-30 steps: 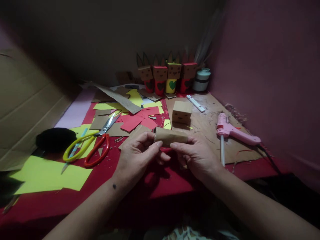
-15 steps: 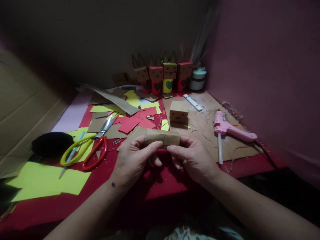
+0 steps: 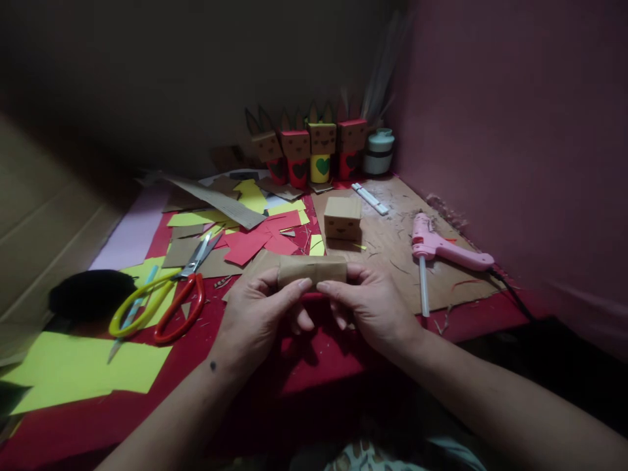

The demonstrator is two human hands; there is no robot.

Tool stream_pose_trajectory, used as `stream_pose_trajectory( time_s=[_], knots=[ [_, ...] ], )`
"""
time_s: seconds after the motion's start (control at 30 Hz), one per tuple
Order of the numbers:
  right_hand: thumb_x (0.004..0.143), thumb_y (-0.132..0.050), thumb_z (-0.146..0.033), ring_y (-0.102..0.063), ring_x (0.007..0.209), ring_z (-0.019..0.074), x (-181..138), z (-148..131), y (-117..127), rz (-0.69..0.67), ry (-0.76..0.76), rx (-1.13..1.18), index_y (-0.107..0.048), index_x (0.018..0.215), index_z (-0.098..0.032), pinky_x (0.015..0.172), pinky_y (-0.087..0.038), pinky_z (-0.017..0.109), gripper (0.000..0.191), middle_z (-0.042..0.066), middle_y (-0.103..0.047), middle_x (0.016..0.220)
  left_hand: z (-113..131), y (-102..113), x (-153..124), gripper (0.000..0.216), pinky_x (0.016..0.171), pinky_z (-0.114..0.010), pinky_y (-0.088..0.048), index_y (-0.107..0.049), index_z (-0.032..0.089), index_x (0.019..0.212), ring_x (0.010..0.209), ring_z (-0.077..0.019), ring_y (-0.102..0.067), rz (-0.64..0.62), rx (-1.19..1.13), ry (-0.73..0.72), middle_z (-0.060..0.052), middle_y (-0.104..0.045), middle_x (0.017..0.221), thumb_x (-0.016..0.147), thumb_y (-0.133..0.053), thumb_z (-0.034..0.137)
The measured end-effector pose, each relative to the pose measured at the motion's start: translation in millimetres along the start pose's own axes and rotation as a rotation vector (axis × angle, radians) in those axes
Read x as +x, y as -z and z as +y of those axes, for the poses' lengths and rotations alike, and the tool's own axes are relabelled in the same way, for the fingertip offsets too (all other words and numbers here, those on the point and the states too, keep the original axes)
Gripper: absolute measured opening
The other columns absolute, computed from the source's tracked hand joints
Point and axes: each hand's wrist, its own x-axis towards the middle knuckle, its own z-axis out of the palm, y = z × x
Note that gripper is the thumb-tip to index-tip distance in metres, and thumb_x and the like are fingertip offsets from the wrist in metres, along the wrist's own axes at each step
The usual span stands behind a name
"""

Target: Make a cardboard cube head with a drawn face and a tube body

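Between my two hands is a folded strip of brown cardboard (image 3: 313, 269), held above the near part of the red-covered table (image 3: 314, 376). My left hand (image 3: 267, 301) is closed on its left end, thumb along the lower edge. Its right end is pinched in my right hand (image 3: 370, 304), and the two thumb tips nearly meet. Just beyond the strip stands a small cardboard box (image 3: 342, 219) with a face drawn on its front. The undersides of the strip and some fingertips are hidden.
Scissors (image 3: 179, 288) lie over a pencil (image 3: 132, 314) and yellow paper (image 3: 88, 363) at left, near a black round thing (image 3: 91, 292). Red paper scraps (image 3: 262, 239) spread behind. A pink glue gun (image 3: 449, 252) and white sticks (image 3: 370, 198) lie right. Cardboard figures (image 3: 321, 147) stand at the back.
The whole scene has shifted slightly left as my head turned a little. Both hands keep the same hold on the cardboard strip.
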Motion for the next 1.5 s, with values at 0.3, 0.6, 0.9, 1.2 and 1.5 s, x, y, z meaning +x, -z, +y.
stream_pose_trajectory(
  time_s=[0.3, 0.6, 0.9, 1.2, 1.5],
  knots=[
    [0.075, -0.072, -0.019, -0.055, 0.043, 0.0070, -2, 0, 3, -0.051, 0.001, 0.067, -0.076, 0.090, -0.017, 0.044, -0.038, 0.018, 0.016, -0.004, -0.064, 0.056, -1, 2, 3, 0.025, 0.036, -0.015, -0.041, -0.077, 0.012, 0.094, 0.033, -0.0091, -0.052, 0.050, -0.002, 0.013, -0.001, -0.064, 0.041, 0.075, -0.081, 0.028],
    [0.076, -0.079, -0.024, -0.067, 0.053, 0.0111, -1, 2, 1, -0.052, 0.034, 0.201, -0.072, 0.088, -0.018, 0.055, -0.053, 0.022, 0.016, -0.002, -0.070, 0.065, 4, 2, 3, 0.025, 0.040, -0.016, -0.042, -0.077, 0.012, 0.097, 0.037, -0.0099, -0.055, 0.055, -0.037, 0.021, 0.000, -0.063, 0.042, 0.078, -0.079, 0.028],
    [0.072, -0.079, -0.025, -0.062, 0.042, 0.0084, -1, -4, 1, 0.022, 0.035, 0.157, -0.070, 0.069, -0.017, 0.044, -0.047, 0.017, 0.012, 0.000, -0.070, 0.056, -1, 7, 5, 0.017, 0.041, -0.015, -0.045, -0.079, 0.014, 0.086, 0.036, -0.0088, -0.055, -0.068, -0.091, 0.011, 0.000, -0.063, 0.042, 0.073, -0.083, 0.025],
    [0.076, -0.077, -0.029, -0.070, 0.054, 0.0136, -3, -4, 7, -0.037, 0.078, 0.209, -0.075, 0.085, -0.016, 0.057, -0.054, 0.024, 0.016, 0.001, -0.073, 0.064, 4, 3, 3, 0.019, 0.037, -0.014, -0.039, -0.077, 0.015, 0.094, 0.034, -0.0081, -0.051, 0.012, -0.087, -0.012, 0.000, -0.064, 0.043, 0.080, -0.077, 0.029],
    [0.071, -0.082, -0.041, -0.068, 0.060, 0.0168, -1, -8, 9, 0.026, 0.087, 0.290, -0.071, 0.091, -0.018, 0.045, -0.055, 0.024, 0.032, 0.000, -0.066, 0.068, 3, 4, 9, 0.027, 0.042, -0.013, -0.040, -0.074, 0.012, 0.103, 0.035, -0.0071, -0.051, 0.026, -0.158, -0.023, 0.002, -0.061, 0.042, 0.080, -0.076, 0.027]
  ],
)
